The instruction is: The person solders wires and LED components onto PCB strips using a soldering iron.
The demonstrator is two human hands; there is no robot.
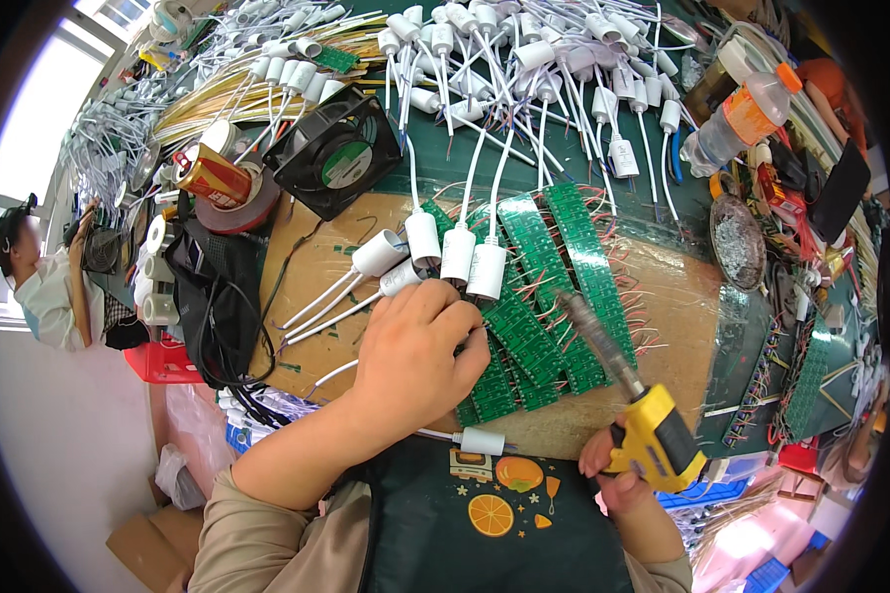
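My right hand [623, 474] is wrapped round the grip of a yellow-and-black soldering gun [657, 440]. Its metal tip points up and left over several green circuit boards [534, 341], which have thin red and white wires along their edges. My left hand [420, 341] is closed at the boards' left edge, fingers curled; whatever it pinches is hidden beneath them. Just beyond its knuckles stand white cylindrical lamp sockets with cables, one of them a socket [487, 269] resting over the boards. Another white socket [378, 254] lies to the left, and a further one [483, 441] is near my apron.
A brown work board [677, 296] lies under the boards. Behind are a black fan [336, 153], a red-and-gold can [218, 178] and a heap of white sockets [524, 54]. At right are a plastic bottle [747, 119] and a round dish [738, 237]. Another person [54, 287] sits far left.
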